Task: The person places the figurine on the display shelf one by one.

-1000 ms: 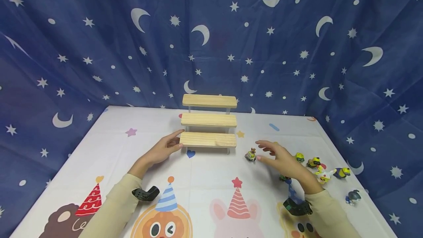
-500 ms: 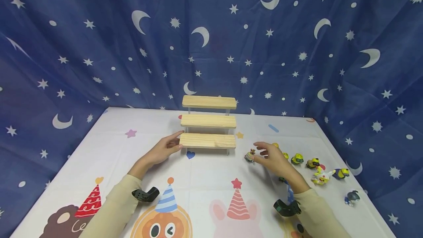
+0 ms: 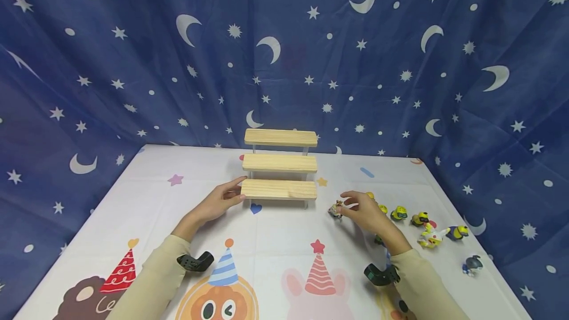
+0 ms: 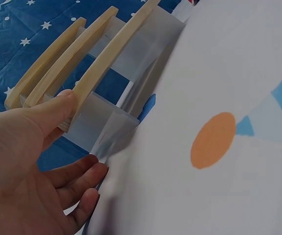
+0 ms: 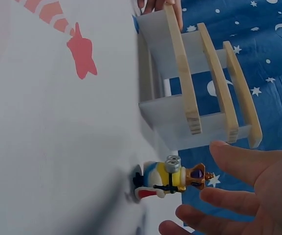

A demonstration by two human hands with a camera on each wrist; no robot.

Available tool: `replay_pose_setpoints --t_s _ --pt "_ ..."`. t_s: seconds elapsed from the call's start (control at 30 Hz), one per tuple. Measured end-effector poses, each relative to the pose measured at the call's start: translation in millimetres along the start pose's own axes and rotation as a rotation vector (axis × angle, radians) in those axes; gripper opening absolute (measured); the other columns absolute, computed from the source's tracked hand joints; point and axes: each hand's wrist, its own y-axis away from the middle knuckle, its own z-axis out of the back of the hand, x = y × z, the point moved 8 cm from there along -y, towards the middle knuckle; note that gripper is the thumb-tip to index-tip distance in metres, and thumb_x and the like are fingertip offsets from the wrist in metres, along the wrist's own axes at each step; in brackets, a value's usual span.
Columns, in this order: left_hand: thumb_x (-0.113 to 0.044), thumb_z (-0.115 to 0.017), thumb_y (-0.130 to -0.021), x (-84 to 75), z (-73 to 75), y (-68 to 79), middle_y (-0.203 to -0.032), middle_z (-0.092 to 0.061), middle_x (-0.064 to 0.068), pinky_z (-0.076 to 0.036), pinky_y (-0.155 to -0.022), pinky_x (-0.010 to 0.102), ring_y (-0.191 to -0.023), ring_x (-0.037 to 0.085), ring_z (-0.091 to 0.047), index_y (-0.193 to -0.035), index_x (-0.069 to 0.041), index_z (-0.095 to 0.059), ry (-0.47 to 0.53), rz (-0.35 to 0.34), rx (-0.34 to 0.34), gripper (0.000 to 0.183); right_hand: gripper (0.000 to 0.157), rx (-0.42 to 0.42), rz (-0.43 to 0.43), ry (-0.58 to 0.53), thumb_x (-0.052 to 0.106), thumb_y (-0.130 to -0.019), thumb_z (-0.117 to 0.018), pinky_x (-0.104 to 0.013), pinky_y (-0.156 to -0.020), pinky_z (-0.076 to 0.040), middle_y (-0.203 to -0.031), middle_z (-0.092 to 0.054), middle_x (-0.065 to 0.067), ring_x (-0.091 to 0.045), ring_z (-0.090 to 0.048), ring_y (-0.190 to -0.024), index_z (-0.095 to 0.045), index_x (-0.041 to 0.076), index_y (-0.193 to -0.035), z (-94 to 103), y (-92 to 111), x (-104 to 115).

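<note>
Shifting leftward since the earlier frames, our right hand (image 3: 368, 214) is reaching the crowned toy (image 5: 167, 175), which is standing on the table (image 3: 284, 228) to the right of the shelf (image 3: 280, 162); the hand's fingers are parting, gripping nothing. Our left hand (image 3: 216, 203) is resting its thumb at the end of the lowest board (image 3: 279, 189); whether it is gripping, we cannot tell. For a steady hold, we are favouring a pinch below the crown (image 5: 196, 176), using the gap before the shelf's edge and avoiding the other toys (image 3: 399, 213) to the right.
</note>
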Motion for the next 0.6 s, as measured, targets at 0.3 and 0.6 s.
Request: replay_pose_setpoints --t_s 0.3,0.6 --pt "-0.030 -0.058 -0.104 1.8 -0.5 -1.0 -0.153 -0.044 0.031 -0.040 -0.115 0.062 -0.140 0.050 -0.046 -0.161 -0.016 -0.030 -0.015 0.011 -0.008 0.065 0.051 0.020 0.003 -0.015 0.022 -0.098 -0.067 -0.051 -0.092 -0.059 -0.127 -0.064 -0.029 -0.044 -0.067 -0.112 -0.054 -0.005 -0.140 1.3 1.0 -0.1" --pt "-0.029 -0.059 -0.104 -1.6 -0.4 0.2 -0.152 -0.045 0.032 -0.041 -0.114 0.062 -0.138 0.050 -0.047 -0.160 -0.013 -0.030 0.001 0.004 -0.008 0.066 0.051 0.014 0.002 -0.003 0.022 -0.097 -0.068 -0.051 -0.091 -0.059 -0.125 -0.066 -0.029 -0.043 -0.068 -0.110 -0.055 -0.005 -0.138 1.1 -0.5 0.9"
